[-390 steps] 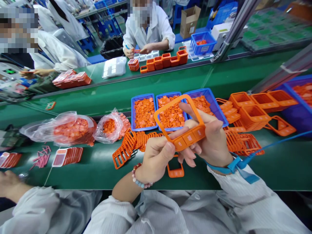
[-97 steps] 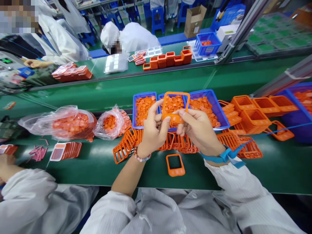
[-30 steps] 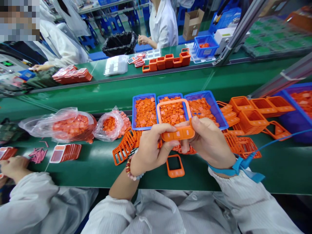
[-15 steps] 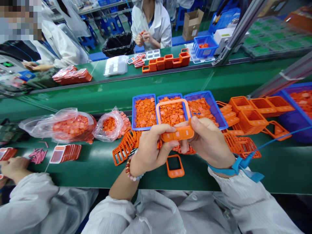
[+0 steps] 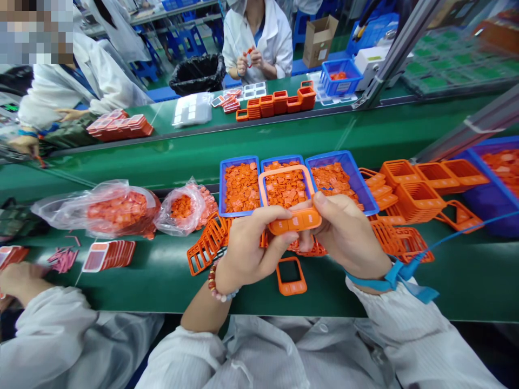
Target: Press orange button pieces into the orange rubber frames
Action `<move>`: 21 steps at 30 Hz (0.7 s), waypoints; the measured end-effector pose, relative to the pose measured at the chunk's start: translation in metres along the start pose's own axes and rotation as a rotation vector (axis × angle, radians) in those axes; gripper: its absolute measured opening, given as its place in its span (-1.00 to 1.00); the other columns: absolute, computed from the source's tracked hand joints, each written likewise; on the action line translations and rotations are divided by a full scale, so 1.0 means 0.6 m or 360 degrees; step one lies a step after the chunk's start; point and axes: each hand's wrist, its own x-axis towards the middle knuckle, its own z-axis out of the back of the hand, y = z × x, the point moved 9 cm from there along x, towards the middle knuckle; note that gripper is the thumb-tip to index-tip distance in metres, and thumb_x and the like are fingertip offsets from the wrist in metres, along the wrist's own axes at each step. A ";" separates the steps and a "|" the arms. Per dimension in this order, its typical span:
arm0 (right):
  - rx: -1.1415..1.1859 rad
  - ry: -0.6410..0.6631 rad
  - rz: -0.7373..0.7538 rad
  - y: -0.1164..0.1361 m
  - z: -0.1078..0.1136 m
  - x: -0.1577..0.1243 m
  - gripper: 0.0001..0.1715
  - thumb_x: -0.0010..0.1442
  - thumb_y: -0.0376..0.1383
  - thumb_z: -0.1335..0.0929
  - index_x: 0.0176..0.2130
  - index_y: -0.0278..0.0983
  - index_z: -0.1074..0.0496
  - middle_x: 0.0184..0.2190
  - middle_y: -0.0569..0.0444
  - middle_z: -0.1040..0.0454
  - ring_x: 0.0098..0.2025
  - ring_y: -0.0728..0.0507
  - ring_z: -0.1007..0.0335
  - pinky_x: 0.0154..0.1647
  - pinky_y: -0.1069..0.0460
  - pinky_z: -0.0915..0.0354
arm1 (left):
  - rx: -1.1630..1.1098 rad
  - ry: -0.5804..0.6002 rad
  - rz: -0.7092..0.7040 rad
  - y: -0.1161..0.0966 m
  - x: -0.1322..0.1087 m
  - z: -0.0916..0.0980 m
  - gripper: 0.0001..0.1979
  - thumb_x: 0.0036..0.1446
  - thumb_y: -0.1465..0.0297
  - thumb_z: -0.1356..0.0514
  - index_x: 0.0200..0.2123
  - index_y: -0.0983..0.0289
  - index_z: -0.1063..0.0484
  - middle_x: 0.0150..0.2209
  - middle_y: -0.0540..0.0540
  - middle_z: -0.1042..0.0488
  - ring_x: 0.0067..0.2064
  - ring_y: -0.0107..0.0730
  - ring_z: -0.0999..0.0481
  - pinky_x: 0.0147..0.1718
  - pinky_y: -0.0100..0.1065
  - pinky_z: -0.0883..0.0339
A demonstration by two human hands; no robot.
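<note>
Between both hands I hold an orange plastic frame (image 5: 295, 221), tilted so its labelled button end faces me. My left hand (image 5: 253, 246) is closed on the left side of that end. My right hand (image 5: 344, 232) grips the right side, its thumb on the top corner. Below them on the green bench lies a single orange frame (image 5: 291, 276). Behind the held frame stand three blue trays of small orange pieces: a left tray (image 5: 240, 186), a middle tray (image 5: 283, 160) partly seen through the frame, and a right tray (image 5: 371, 205).
Stacked orange frames (image 5: 421, 201) stand at right, beside a large blue bin (image 5: 492, 202). Leftward lie tilted frames (image 5: 206, 243) and plastic bags (image 5: 121, 208) of orange parts. A neighbour's hand (image 5: 22, 281) is at far left. A blue wrist cord (image 5: 458, 232) runs rightward from my right wrist.
My right thumb has shifted slightly left and up on the held frame, which stays nearly in place. Across the bench, a co-worker's hands have risen with a small orange frame.
</note>
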 end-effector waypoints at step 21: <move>-0.0186 -0.0011 0.0292 0.019 0.009 -0.009 -0.51 0.35 -0.03 -0.34 -0.40 -0.27 -0.65 -0.57 0.03 -0.56 -0.54 -0.10 -0.52 -0.50 0.02 -0.47 | 0.0057 0.0242 -0.0040 -0.005 -0.002 -0.025 -0.63 0.34 0.53 -0.11 0.18 0.26 -0.41 -0.26 0.02 -0.67 -0.31 -0.54 -0.61 -0.24 -0.48 -0.50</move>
